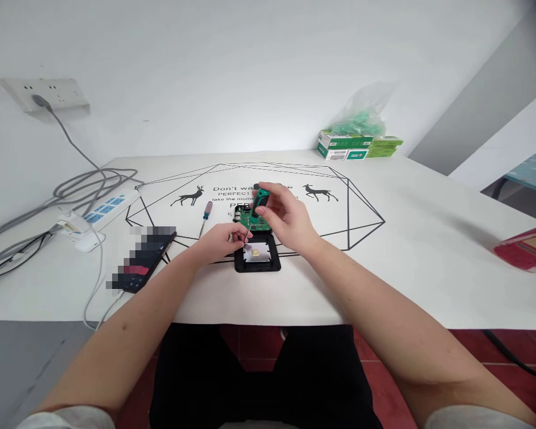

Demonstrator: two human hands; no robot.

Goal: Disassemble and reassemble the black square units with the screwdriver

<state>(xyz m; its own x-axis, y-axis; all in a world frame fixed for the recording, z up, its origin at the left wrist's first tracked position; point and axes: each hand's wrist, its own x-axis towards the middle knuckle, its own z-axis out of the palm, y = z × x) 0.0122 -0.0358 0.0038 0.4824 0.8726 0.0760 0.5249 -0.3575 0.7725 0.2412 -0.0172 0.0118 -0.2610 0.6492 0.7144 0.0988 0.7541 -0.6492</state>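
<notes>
My right hand (pixel 286 215) is wrapped round the green and black handle of a screwdriver (pixel 259 203), whose thin shaft points down and to the left. My left hand (pixel 226 240) is closed in a pinch by the screwdriver's tip; what its fingertips hold is too small to make out. Under the hands lies a green circuit board (pixel 242 219) in a black frame, partly hidden by my fingers. Directly in front of it, nearer me, a black square cover (pixel 257 267) lies flat, with a silver plate and a small yellowish square in its middle.
A second screwdriver (pixel 207 212) lies left of the board. Farther left are a phone (pixel 149 259) with a cable, a power strip (pixel 109 210) and coiled cords. Green-white boxes (pixel 345 146) with a plastic bag stand at the back; a red package (pixel 527 247) is far right.
</notes>
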